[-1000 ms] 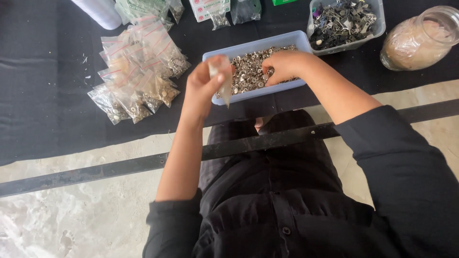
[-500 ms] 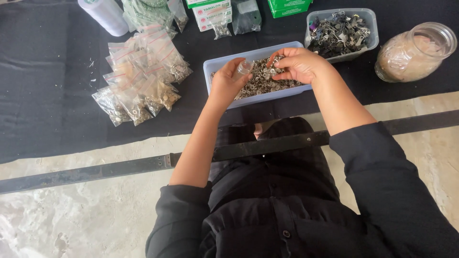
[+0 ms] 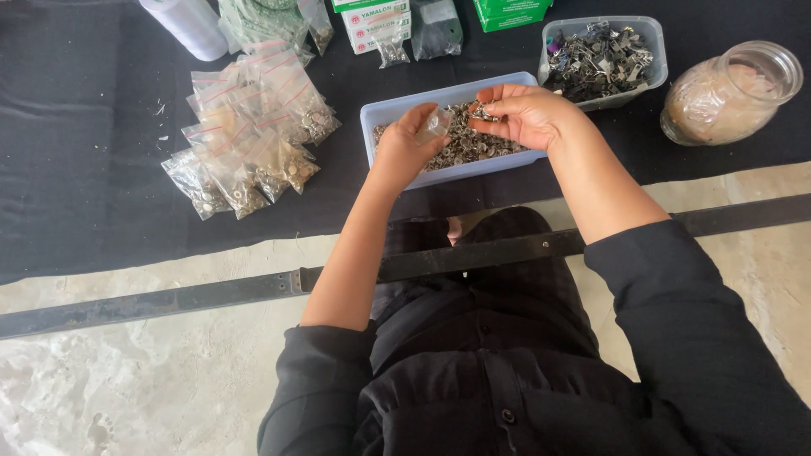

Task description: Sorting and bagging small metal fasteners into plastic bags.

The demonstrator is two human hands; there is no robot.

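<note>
a small clear plastic bag point(image 3: 436, 125) sits pinched in the fingers of the left hand point(image 3: 404, 150), held over the pale blue rectangular plastic tray point(image 3: 397, 111) of small silvery metal pieces point(image 3: 470, 143); the right hand point(image 3: 524, 114) — fingers closed on a few pieces — hovers just beside the bag; filled clear packets point(image 3: 245, 135) lie left on the black cloth point(image 3: 76, 152).

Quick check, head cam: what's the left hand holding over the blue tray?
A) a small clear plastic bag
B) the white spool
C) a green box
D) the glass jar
A: the left hand pinches a small clear bag above the blue tray, while the jar, green box and white spool sit untouched on the black cloth.
</note>
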